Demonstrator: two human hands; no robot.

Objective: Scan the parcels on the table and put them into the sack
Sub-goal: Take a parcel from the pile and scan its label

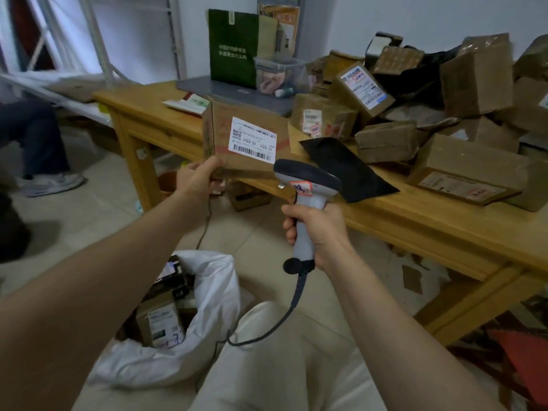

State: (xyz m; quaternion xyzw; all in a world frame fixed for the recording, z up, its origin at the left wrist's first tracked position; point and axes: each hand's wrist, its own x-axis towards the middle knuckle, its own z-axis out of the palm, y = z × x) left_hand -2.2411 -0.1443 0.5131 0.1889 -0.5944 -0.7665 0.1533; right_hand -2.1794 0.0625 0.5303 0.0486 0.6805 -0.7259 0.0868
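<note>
Down at your left knee the white sack [207, 295] stood open on the floor with several labelled boxes already inside, so part of the job looked done, and its mouth had room for more. Your left hand [198, 176] held a flat cardboard parcel [246, 137] by its lower left corner, fingers [192, 167] clenched on the edge, lifted in front of the near edge of the wooden worktop [430, 215] with the white shipping label [253, 140] and its barcode turned toward you. Your right hand [315, 232] was wrapped tight around the handle of the corded barcode scanner [307, 185], whose head sat just below and right of the label; I judged this parcel to be mid-scan, not yet ready to drop. Between your hands and the sack the air was open, though the scanner cable [284, 315] trailed across your lap near that path. To the right, the worktop carried a black mailer bag [347, 167] overhanging its front edge and, beyond it, a crowded heap of brown boxes [474, 78], so most of the scanning seemed still ahead.
</note>
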